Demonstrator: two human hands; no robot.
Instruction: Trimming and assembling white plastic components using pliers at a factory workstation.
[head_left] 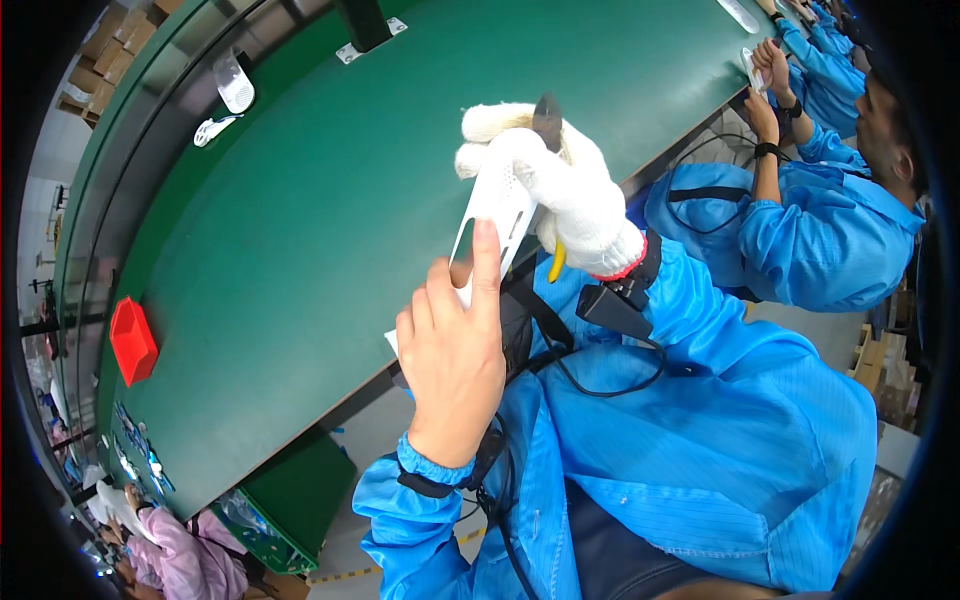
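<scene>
A white plastic casing, long with cut-out slots and tiny holes near its upper end, is held up over the table. My bare left hand grips its lower end, the index finger stretched along its face. My right hand, in a white knit glove with a red cuff edge, is closed against the upper end. A knife-like tool is in that hand: a dark, pointed blade-like piece sticks up above the fingers, and a yellow end pokes out below. The glove hides its middle.
The green table stretches to the left and away. A red bin lies at far left; white parts sit near the far edge by a black post. A co-worker in blue works at right, another in pink at lower left.
</scene>
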